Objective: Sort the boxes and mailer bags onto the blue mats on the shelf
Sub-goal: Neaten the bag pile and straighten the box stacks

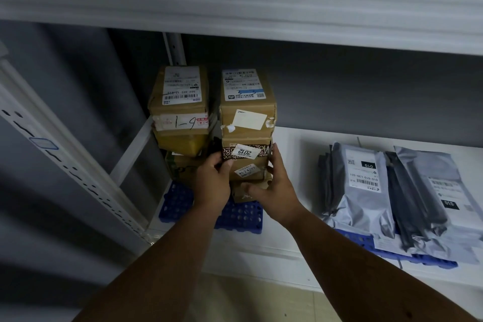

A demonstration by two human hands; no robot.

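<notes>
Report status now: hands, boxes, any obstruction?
Left hand and right hand grip the 2012-label box in right stack. Mailer bags on right mat. Nothing blocking.

Handwritten "1-6" on the white tape strip (180, 122) across the front of the left stack's top box (179, 100), whose shipping label shows roughly "502-602-12", rest too small. At 3 o'clock of that, in the right stack, the box with patterned brown tape (245, 157) carries a white sticker (247, 151) reading "2012" upside down and a lower label roughly "43-2-4202"; the top box (247, 104) label print is unreadable. Far toward 3 o'clock, the grey mailer bag (363, 178) label reads "010" and "010-010-L30-551" upside down, and the mailer bag beside it (444, 191) shows another "010" tag.
</notes>
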